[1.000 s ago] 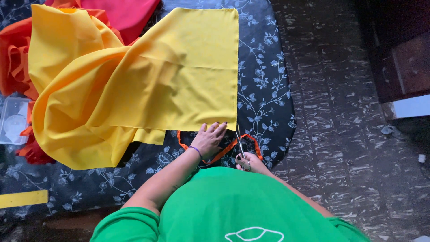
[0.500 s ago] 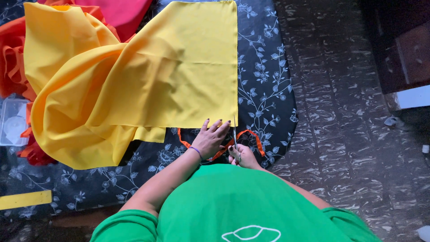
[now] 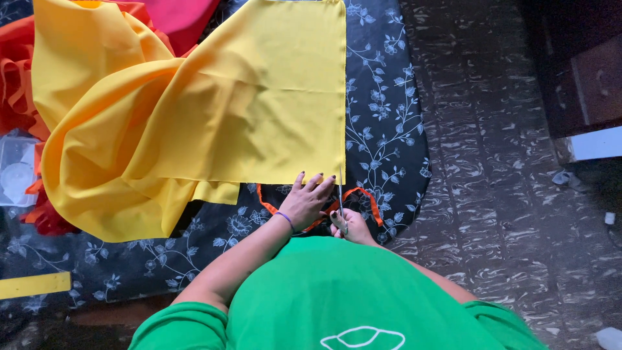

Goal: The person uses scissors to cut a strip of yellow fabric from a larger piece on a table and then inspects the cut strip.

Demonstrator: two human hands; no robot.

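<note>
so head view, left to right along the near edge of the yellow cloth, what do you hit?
Clear plastic box → yellow cloth → left hand → scissors in right hand → patterned floor.

The yellow fabric (image 3: 214, 110) under the left hand (image 3: 303, 202) is smooth, matt woven cloth with soft creases. The scissors (image 3: 341, 194) gripped in the right hand (image 3: 351, 225) have thin, dull metal blades. Beneath both hands lies a dark floral-printed cloth (image 3: 389, 129), matt. Right of the hands, the floor (image 3: 505, 194) looks glossy and mottled like stone.
</note>
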